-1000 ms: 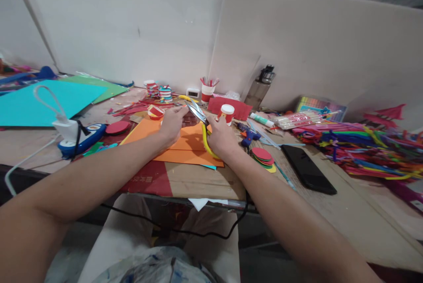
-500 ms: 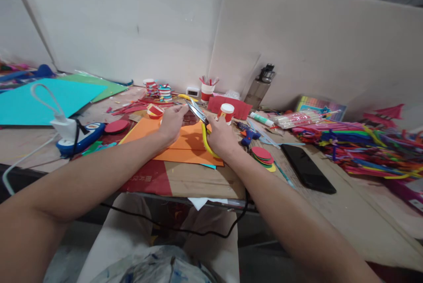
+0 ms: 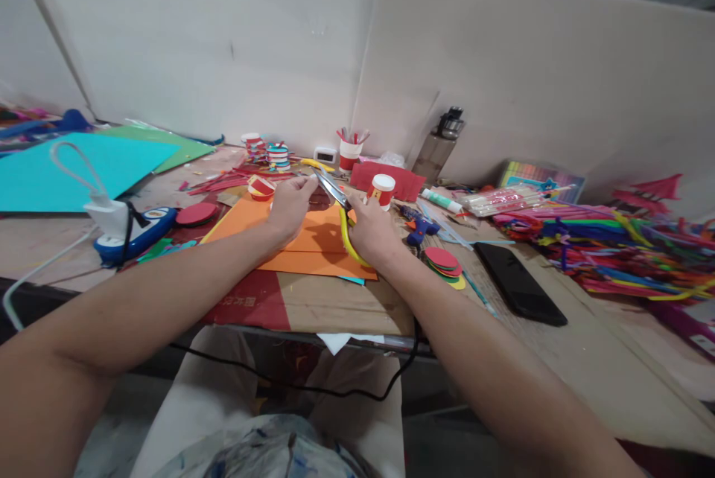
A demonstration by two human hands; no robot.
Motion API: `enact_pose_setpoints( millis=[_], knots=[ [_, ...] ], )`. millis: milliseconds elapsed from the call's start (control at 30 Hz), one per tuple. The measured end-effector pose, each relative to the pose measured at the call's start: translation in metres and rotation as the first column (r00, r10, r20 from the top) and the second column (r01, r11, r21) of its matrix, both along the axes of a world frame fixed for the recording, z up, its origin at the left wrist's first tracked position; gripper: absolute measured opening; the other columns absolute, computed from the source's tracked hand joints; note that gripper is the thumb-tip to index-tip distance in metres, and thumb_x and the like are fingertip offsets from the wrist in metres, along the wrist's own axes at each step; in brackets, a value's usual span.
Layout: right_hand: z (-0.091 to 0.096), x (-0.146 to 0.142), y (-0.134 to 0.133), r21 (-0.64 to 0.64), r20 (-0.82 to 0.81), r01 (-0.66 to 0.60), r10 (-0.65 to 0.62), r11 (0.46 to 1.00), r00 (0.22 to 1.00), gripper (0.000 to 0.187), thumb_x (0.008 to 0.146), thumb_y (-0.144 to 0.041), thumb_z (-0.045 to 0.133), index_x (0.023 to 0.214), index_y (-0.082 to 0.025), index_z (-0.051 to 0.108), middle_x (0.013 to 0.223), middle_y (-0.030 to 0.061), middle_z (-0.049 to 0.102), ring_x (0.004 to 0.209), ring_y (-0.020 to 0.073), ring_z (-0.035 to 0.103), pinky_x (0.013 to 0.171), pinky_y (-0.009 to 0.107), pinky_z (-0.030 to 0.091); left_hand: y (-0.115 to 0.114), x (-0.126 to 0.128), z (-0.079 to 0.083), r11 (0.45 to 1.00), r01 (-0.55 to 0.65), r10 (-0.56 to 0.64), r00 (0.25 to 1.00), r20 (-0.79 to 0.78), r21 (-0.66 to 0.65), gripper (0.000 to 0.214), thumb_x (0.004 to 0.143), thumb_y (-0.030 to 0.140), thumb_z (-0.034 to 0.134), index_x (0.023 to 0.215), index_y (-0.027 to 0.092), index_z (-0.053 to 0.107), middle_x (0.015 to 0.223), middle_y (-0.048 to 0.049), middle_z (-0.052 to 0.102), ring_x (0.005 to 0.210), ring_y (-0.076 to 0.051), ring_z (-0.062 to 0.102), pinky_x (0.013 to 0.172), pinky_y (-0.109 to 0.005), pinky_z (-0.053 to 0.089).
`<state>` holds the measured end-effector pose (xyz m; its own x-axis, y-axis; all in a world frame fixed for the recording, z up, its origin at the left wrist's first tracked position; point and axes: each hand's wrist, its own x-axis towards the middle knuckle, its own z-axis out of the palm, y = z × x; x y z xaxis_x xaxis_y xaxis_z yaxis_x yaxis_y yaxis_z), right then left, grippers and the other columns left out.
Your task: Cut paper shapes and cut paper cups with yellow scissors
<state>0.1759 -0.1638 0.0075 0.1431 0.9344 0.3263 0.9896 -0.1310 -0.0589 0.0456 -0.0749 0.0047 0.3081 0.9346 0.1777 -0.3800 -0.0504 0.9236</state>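
Note:
My right hand (image 3: 372, 231) grips yellow-handled scissors (image 3: 337, 204), blades pointing up-left toward my left hand. My left hand (image 3: 290, 206) is closed in a pinch on a small dark red piece of paper (image 3: 320, 199) that sits at the blades. Both hands hover over orange paper sheets (image 3: 313, 247) lying on a cardboard mat (image 3: 313, 303). A small red-and-white paper cup (image 3: 262, 187) lies just left of my left hand, and an upright one (image 3: 383, 190) stands just beyond my right hand.
Cyan paper (image 3: 61, 169) and a white charger on a blue power strip (image 3: 131, 228) lie at left. A blue glue gun (image 3: 420, 225), paper circles (image 3: 445, 264), a black phone (image 3: 517, 283) and a heap of pipe cleaners (image 3: 614, 243) are at right. A bottle (image 3: 441, 144) stands by the wall.
Hands and scissors stay almost in place; the scissor blades have shifted slightly against the red piece.

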Motion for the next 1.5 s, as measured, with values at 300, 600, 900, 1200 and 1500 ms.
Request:
enact_pose_setpoints(
  millis=[300, 600, 900, 1200, 1500],
  knots=[
    [-0.004, 0.001, 0.002, -0.041, -0.028, -0.002, 0.000, 0.999, 1.000, 0.042, 0.088, -0.028, 0.041, 0.129, -0.024, 0.051, 0.107, 0.0132, 0.060, 0.092, 0.0280, 0.062, 0.074, 0.036, 0.048, 0.008, 0.004, -0.009, 0.987, 0.064, -0.040, 0.986, 0.162, -0.148, 0.010, 0.079, 0.021, 0.060, 0.077, 0.012, 0.062, 0.072, -0.0053, 0.068, 0.064, -0.012, 0.064, 0.074, -0.030, 0.055],
    [-0.003, 0.000, 0.000, 0.008, 0.008, 0.005, -0.005, 1.000, 1.000, 0.043, 0.088, -0.028, 0.045, 0.131, -0.023, 0.049, 0.119, 0.0167, 0.051, 0.092, 0.0269, 0.061, 0.074, 0.035, 0.048, 0.006, 0.000, -0.003, 0.988, 0.053, -0.037, 0.993, 0.116, -0.144, 0.012, 0.080, 0.022, 0.062, 0.076, 0.011, 0.062, 0.072, -0.0074, 0.068, 0.064, -0.014, 0.067, 0.079, -0.036, 0.056],
    [-0.001, 0.006, 0.002, 0.058, 0.064, -0.015, 0.011, 0.998, 0.998, 0.033, 0.089, -0.024, 0.042, 0.121, -0.023, 0.051, 0.118, 0.0146, 0.046, 0.095, 0.0259, 0.059, 0.069, 0.031, 0.046, 0.005, 0.000, -0.003, 0.986, 0.091, -0.072, 0.988, 0.140, -0.138, 0.010, 0.078, 0.021, 0.062, 0.076, 0.011, 0.063, 0.067, -0.0072, 0.068, 0.063, -0.014, 0.067, 0.079, -0.036, 0.058],
    [0.003, 0.005, 0.001, 0.041, 0.092, 0.005, -0.009, 0.999, 0.996, 0.033, 0.088, -0.021, 0.043, 0.121, -0.022, 0.051, 0.112, 0.0128, 0.049, 0.090, 0.0247, 0.061, 0.068, 0.031, 0.047, 0.004, -0.001, 0.000, 0.991, 0.081, -0.067, 0.989, 0.128, -0.111, 0.012, 0.078, 0.021, 0.061, 0.076, 0.010, 0.062, 0.067, -0.0078, 0.068, 0.065, -0.016, 0.068, 0.080, -0.037, 0.057],
    [0.004, 0.006, 0.001, 0.017, 0.078, 0.008, -0.009, 1.000, 0.997, 0.036, 0.090, -0.023, 0.043, 0.126, -0.024, 0.049, 0.114, 0.0130, 0.050, 0.090, 0.0246, 0.062, 0.070, 0.032, 0.047, 0.002, -0.001, 0.001, 0.996, 0.048, -0.041, 0.995, 0.095, -0.069, 0.012, 0.077, 0.020, 0.062, 0.072, 0.010, 0.061, 0.064, -0.0064, 0.066, 0.059, -0.014, 0.066, 0.077, -0.036, 0.057]
  ],
)
